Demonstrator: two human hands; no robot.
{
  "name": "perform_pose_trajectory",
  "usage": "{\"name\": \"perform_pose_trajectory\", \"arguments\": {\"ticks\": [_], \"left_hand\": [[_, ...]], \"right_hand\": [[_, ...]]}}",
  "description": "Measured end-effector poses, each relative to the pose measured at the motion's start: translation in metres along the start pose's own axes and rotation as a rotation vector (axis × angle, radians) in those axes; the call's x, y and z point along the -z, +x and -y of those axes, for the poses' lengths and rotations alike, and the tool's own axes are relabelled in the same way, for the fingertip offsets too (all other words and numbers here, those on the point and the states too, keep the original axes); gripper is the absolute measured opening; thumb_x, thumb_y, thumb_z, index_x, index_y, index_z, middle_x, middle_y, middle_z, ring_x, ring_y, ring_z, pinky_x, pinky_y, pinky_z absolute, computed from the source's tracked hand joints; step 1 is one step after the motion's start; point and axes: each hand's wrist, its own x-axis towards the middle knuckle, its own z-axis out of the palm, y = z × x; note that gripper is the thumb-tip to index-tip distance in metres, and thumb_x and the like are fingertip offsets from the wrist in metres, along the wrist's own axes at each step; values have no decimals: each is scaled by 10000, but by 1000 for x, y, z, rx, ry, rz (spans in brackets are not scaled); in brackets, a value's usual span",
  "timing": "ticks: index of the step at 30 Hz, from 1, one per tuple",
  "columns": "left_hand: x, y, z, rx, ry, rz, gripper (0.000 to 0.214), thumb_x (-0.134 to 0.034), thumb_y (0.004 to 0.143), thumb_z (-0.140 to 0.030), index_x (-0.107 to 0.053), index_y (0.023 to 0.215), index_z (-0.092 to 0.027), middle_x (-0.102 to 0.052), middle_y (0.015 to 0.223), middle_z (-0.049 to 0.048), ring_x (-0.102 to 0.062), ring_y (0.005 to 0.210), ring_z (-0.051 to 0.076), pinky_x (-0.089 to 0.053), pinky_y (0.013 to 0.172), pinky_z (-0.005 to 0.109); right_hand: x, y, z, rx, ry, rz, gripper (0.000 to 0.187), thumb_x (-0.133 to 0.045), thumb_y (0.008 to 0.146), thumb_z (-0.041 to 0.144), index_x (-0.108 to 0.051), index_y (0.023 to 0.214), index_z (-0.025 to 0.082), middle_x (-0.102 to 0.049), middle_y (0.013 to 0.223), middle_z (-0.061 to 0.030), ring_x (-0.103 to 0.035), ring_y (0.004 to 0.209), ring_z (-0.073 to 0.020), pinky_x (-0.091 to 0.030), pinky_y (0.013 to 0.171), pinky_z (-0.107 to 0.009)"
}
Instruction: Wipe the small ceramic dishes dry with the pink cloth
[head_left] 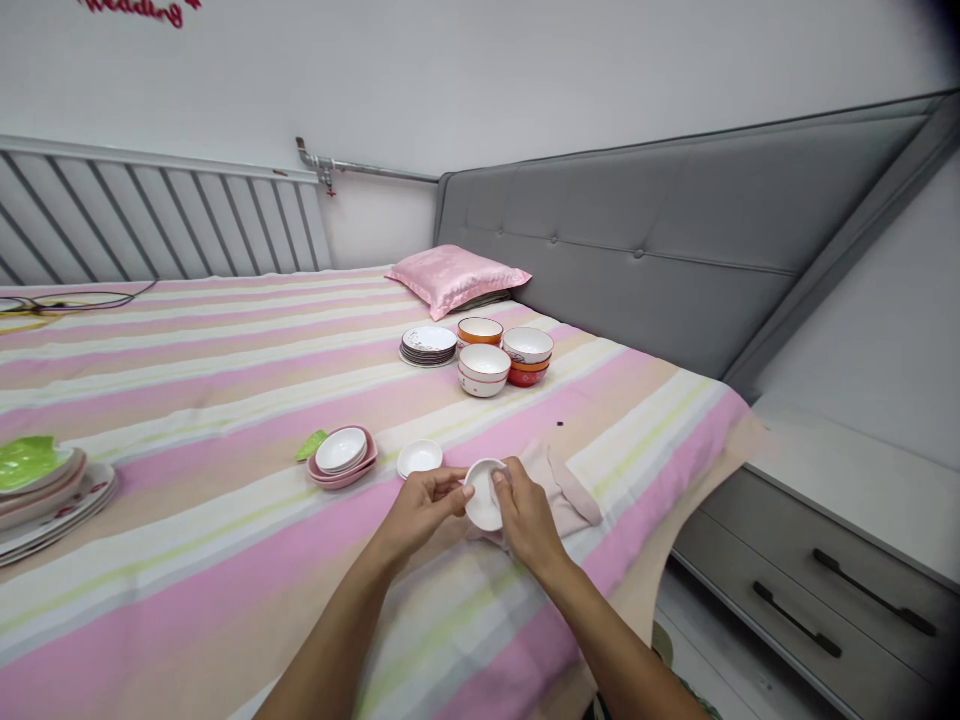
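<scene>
A small white dish (484, 508) is held tilted between my two hands above the bed. My left hand (426, 505) pinches its left rim between thumb and fingers. On the right side my right hand (525, 508) grips it, the thumb lying inside the dish. Beneath and behind the right hand lies a crumpled pale pink cloth (566, 492). Just beyond my left hand another small white dish (420, 457) rests on the striped bedspread. Further left, small white dishes (341, 450) sit stacked in a pink dish (346, 480), beside a green leaf-shaped piece (310, 444).
Stacked bowls (484, 372) and a pile of plates (428, 342) stand further back, before a pink pillow (459, 277). Larger plates (64, 520) with a green leaf-shaped dish (30, 462) lie at far left. A grey headboard (637, 215) and a drawer cabinet (810, 540) bound the right.
</scene>
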Motion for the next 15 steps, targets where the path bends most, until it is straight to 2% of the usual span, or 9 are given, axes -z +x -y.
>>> {"name": "perform_pose_trajectory", "arguments": {"ticks": [7, 9, 11, 13, 15], "left_hand": [[6, -1, -3, 22, 72, -17, 356, -518, 785, -421, -654, 678, -109, -531, 572, 9, -459, 572, 112, -365, 564, 233], [5, -1, -3, 24, 51, -46, 353, -514, 787, -422, -671, 745, -109, -549, 601, 13, -471, 588, 116, -374, 570, 235], [2, 0, -3, 31, 8, -95, 362, -547, 765, -416, -660, 940, -120, -583, 677, 22, -508, 642, 132, -404, 601, 247], [-2, 0, -2, 42, -26, -141, 456, -610, 721, -394, -590, 1100, -141, -602, 748, 28, -546, 708, 150, -435, 648, 267], [-5, 0, -1, 46, -39, -142, 549, -671, 671, -357, -539, 1163, -152, -614, 783, 33, -573, 754, 164, -452, 696, 287]], "right_hand": [[-2, -2, 3, 105, -9, 109, 211, -259, 889, 333, -417, 804, 221, -526, 652, 17, -497, 573, -148, -283, 502, -222], [-2, -2, 4, 95, 12, 103, 212, -262, 889, 341, -410, 796, 222, -520, 644, 20, -498, 572, -148, -287, 502, -222], [-2, 0, 4, 61, 35, 56, 219, -266, 887, 355, -411, 792, 222, -513, 634, 23, -496, 566, -150, -292, 503, -226], [-2, 1, 2, 18, 52, -12, 225, -275, 881, 369, -414, 785, 221, -507, 625, 25, -491, 558, -150, -299, 506, -230], [-2, 3, -1, -17, 73, -71, 227, -285, 874, 376, -414, 771, 220, -505, 620, 27, -493, 561, -151, -309, 514, -234]]}}
